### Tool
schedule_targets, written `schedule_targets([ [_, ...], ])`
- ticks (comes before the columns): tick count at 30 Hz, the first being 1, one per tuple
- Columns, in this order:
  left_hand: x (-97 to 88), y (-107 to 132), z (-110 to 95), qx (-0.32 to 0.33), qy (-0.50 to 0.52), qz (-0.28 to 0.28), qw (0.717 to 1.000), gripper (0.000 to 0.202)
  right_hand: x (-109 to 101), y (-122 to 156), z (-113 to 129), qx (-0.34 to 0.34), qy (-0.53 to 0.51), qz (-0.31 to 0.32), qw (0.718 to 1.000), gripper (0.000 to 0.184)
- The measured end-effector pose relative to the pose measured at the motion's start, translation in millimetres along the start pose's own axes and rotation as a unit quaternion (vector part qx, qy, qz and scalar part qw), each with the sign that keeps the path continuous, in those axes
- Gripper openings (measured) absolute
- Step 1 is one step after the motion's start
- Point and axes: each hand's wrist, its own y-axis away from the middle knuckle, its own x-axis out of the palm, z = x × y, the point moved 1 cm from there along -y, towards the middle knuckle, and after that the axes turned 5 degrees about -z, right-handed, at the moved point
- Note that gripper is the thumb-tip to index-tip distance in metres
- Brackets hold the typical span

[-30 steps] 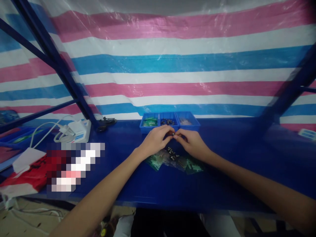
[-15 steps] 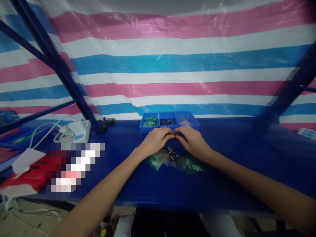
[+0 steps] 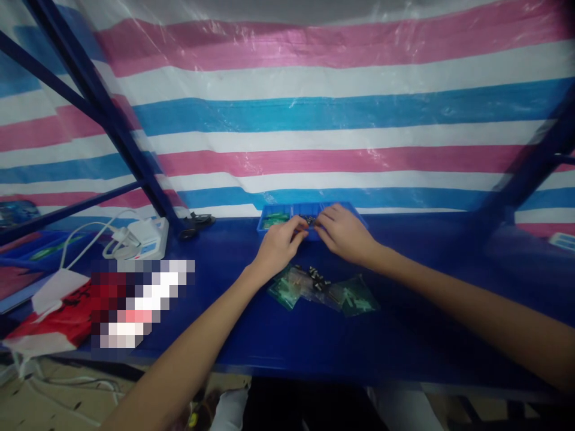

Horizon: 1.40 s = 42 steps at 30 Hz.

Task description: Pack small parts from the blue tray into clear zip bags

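My left hand (image 3: 279, 244) is closed in a pinch in front of the blue compartment tray (image 3: 260, 226). Whatever lies between its fingertips is too small to make out. My right hand (image 3: 345, 234) reaches over the tray's right part, its bent fingers drawn together by the middle compartment and hiding most of the right one. Small dark metal parts (image 3: 309, 219) show in the middle compartment, green packets (image 3: 275, 219) in the left. Below my hands lie a green bag (image 3: 286, 290), a clear bag (image 3: 309, 287) with black-and-silver small parts (image 3: 318, 277) on it, and another green bag (image 3: 359, 297).
At the left are a power strip (image 3: 155, 239) with white cables and a red-and-white bag (image 3: 58, 320) beside a blurred-out patch. Black cable-like items (image 3: 197, 224) lie near the back edge. Blue frame posts (image 3: 105, 117) and a striped sheet (image 3: 314, 114) stand behind the blue table (image 3: 251, 341).
My hands, fingertips together before, have come slightly apart and moved forward to the tray. The right one now covers its right compartment. The right green bag is more exposed.
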Motion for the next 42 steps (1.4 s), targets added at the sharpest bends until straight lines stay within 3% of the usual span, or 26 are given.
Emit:
schedule_targets([
  [4, -7.4, -2, 6, 0.033, -0.086, 0.026, 0.995, 0.008, 14, -25, -11, 0.045, 0.005, 0.031, 0.998, 0.027],
  [8, -13.0, -1, 6, 0.046, -0.112, 0.130, 0.984, 0.015, 5, -12, 4, 0.035, -0.028, 0.026, 0.999, 0.027],
  [12, -15.5, -1, 10, -0.037, 0.003, 0.199, 0.979, 0.020, -13, 20, 32, 0.002, -0.073, 0.049, 0.996, 0.028],
  [16, -16.1, -1, 22, -0.127, 0.082, 0.296, 0.943, 0.030, -17, 39, 47, 0.016, -0.135, 0.074, 0.988, 0.024],
  [22, -15.1, -2, 28, -0.130, 0.113, 0.352, 0.920, 0.032, -13, 41, 49, 0.019, -0.180, 0.078, 0.980, 0.025],
  [33, -10.9, 0, 17, -0.077, 0.062, 0.339, 0.936, 0.013, -10, 43, 46, 0.035, -0.203, 0.082, 0.975, 0.026],
  [42, -5.2, 2, 12, -0.084, 0.058, 0.262, 0.960, 0.012, -7, 43, 42, 0.081, -0.231, 0.094, 0.965, 0.016],
])
